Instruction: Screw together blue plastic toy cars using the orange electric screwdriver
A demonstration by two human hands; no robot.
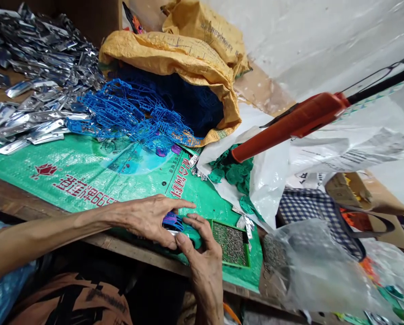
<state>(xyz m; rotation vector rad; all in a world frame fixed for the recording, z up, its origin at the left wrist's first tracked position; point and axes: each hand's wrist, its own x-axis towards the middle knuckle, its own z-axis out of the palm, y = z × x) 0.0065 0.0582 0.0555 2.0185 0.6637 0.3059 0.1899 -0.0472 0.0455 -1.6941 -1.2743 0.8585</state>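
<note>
Near the table's front edge, both hands grip a small plastic assembly (pixel 192 235) with a green end, blue and purple parts and a silvery strip. My left hand (pixel 151 219) is closed round its left side, index finger stretched out over the top. My right hand (pixel 204 248) pinches the green end between thumb and fingers. The fingers hide much of the assembly. Just right of it lies a green tray (pixel 213 222) of tiny metal screws (pixel 231 243). Overhead to the right hangs an orange electric screwdriver (pixel 290 124), its tip over green plastic parts (pixel 237 171).
Shiny silver parts (pixel 43 58) heap up at the left, beside blue plastic frames (pixel 127 108) spilling from a yellow woven sack (pixel 175 49). A white bag (pixel 269 180) holds the green parts. At right are a clear plastic bag (pixel 323 266) and checked cloth (pixel 313 212).
</note>
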